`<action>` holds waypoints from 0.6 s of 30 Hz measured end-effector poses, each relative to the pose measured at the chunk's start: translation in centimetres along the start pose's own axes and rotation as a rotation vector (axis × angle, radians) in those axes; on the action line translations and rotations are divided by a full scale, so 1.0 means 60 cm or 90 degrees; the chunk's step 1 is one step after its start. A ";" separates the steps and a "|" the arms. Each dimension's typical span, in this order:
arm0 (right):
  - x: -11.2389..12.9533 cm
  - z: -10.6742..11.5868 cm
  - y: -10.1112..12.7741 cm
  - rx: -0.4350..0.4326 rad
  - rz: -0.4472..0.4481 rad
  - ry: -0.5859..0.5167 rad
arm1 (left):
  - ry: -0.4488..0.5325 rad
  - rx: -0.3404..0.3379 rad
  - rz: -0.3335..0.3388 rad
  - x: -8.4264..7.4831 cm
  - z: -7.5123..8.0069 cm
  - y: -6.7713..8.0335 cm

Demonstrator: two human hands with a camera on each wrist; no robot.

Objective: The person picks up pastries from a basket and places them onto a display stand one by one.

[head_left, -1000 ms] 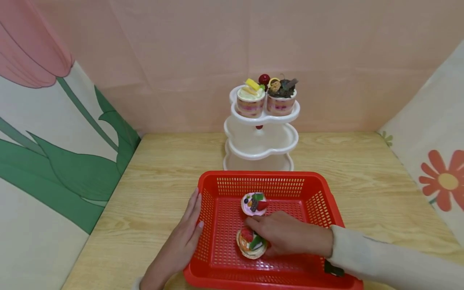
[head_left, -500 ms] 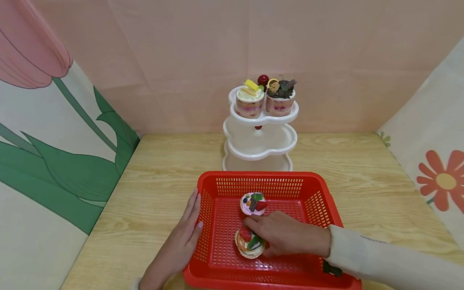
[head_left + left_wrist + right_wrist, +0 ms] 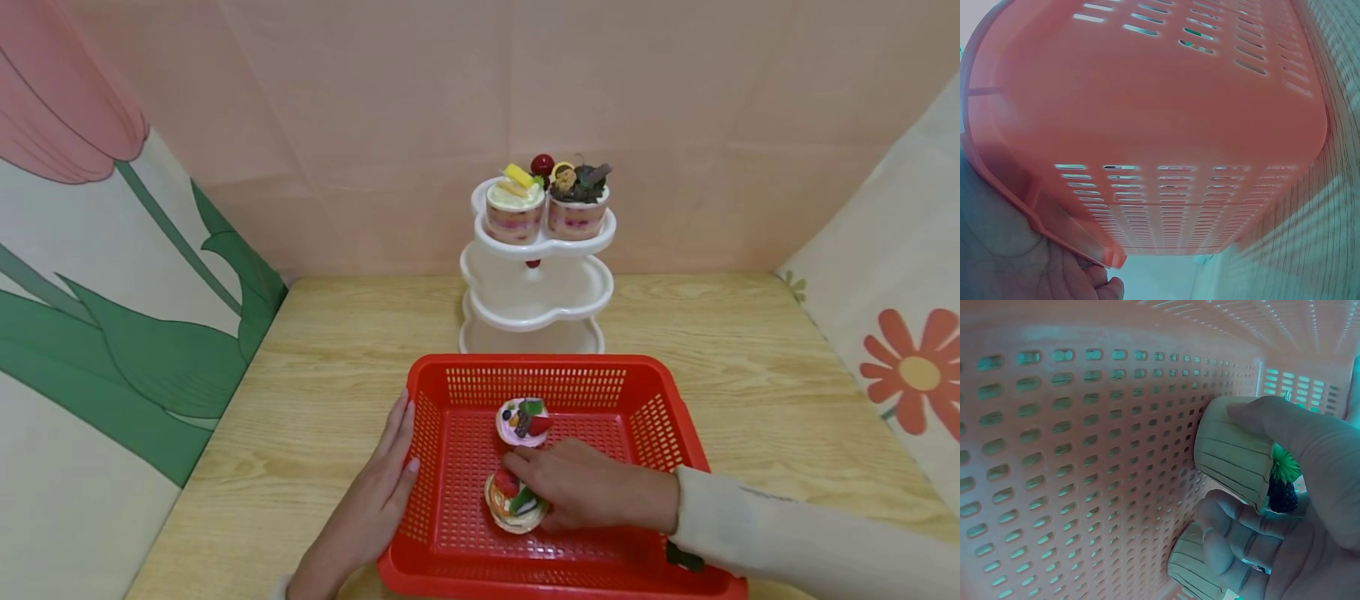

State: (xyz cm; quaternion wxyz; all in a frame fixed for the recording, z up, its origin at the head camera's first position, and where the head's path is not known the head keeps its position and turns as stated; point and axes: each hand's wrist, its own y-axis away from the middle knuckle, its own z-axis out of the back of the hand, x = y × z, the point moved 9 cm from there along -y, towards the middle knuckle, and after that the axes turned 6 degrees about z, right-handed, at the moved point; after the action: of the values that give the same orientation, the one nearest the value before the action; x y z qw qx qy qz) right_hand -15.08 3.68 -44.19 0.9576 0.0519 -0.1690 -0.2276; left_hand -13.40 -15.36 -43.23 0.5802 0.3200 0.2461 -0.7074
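My right hand [image 3: 573, 483] reaches into a red plastic basket [image 3: 652, 367]. It pinches the nearer toy fruit tart [image 3: 506, 512], thumb on the near side and fingers on the far side. In the right wrist view the thumb presses the pale ridged shell of this tart [image 3: 1229, 450]; a green topping and a dark berry show at its top. Just beyond the fingers sits a second tart [image 3: 517, 425] with pink cream, a blueberry and red fruit. My left hand [image 3: 375, 492] rests along the basket's left rim, fingers straight; the left wrist view shows the palm against the rim [image 3: 1029, 219].
Behind the basket stands a white three-tier stand [image 3: 540, 312]. Its top tier bears two dessert cups, one with yellow pieces on cream [image 3: 513, 212] and one with dark chocolate topping [image 3: 577, 212]. A red cherry-shaped knob [image 3: 543, 165] tops the stand. Printed cloth walls enclose the wooden table [image 3: 337, 333].
The right hand and the nearer tart have barely shifted. The left hand stays on the basket rim, and the whole scene drifts slightly left in the head view.
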 end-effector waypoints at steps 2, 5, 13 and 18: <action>0.000 0.001 0.001 -0.004 0.001 -0.002 | 0.000 0.000 0.002 0.000 0.000 0.000; 0.001 0.004 0.001 -0.012 0.004 0.000 | 0.003 -0.001 0.007 0.002 0.000 0.001; -0.002 0.023 0.007 -0.033 -0.023 -0.048 | 0.002 0.001 0.000 0.002 -0.001 0.001; -0.004 0.040 0.012 -0.039 -0.046 -0.080 | -0.004 0.001 -0.003 0.000 0.000 -0.001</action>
State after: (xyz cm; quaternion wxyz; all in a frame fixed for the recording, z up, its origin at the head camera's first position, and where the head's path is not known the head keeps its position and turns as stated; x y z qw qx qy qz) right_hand -15.83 4.37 -41.92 0.9374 0.0142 -0.2201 -0.2696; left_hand -13.46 -15.34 -43.23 0.5789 0.3176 0.2443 -0.7101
